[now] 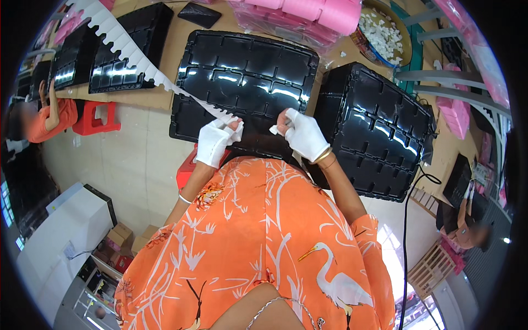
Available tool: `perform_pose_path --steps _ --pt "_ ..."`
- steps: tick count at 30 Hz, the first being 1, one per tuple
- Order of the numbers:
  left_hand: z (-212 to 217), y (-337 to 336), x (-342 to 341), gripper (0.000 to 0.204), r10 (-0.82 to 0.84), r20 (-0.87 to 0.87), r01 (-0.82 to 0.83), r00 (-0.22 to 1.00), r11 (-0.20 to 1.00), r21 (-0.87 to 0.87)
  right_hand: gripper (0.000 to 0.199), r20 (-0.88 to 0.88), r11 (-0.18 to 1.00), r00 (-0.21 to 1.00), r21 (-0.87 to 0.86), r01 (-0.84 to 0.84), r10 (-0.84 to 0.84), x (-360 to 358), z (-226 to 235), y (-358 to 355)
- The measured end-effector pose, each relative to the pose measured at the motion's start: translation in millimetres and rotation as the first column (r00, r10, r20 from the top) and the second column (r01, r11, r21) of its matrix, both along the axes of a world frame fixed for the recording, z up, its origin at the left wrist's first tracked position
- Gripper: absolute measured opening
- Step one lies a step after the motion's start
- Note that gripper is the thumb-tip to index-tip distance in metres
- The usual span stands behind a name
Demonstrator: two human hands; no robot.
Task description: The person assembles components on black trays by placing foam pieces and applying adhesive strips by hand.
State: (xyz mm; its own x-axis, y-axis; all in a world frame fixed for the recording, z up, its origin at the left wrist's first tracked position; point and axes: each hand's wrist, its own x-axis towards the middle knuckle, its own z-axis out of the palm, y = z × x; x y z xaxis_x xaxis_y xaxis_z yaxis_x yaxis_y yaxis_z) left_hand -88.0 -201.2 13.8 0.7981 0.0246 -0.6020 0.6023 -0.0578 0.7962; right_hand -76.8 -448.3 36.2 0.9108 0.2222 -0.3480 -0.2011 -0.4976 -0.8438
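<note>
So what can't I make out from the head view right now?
- Fingertips of the left hand: folded under its white glove where it pinches the white toothed strip.
- The small white piece at the right hand: too small to tell its shape.
- Near edge of the middle black tray: hidden by both hands and the orange garment.
- White bits in the round bowl: too small and bent by the fisheye rim.

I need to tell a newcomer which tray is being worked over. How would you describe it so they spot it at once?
Start at the long tan worktable. The black moulded plastic tray lies at its near edge, directly beyond the left hand and right hand, both in white gloves. Unlike the neighbouring trays, a white serrated paper strip crosses its corner.
</note>
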Motion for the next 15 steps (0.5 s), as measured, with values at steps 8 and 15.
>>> perform_pose_path --steps 8,15 --pt "18.7 -20.1 1.2 0.034 -0.014 -0.036 0.008 0.999 0.988 -0.154 0.020 -0.122 0.985 0.989 0.143 0.098 -0.080 -3.3 5.2 30.3" --pt "12.8 -24.9 1.7 0.032 -0.094 0.071 0.099 0.993 0.992 -0.075 0.018 0.042 0.988 0.991 0.096 0.121 -0.126 -0.2 9.4 36.9"
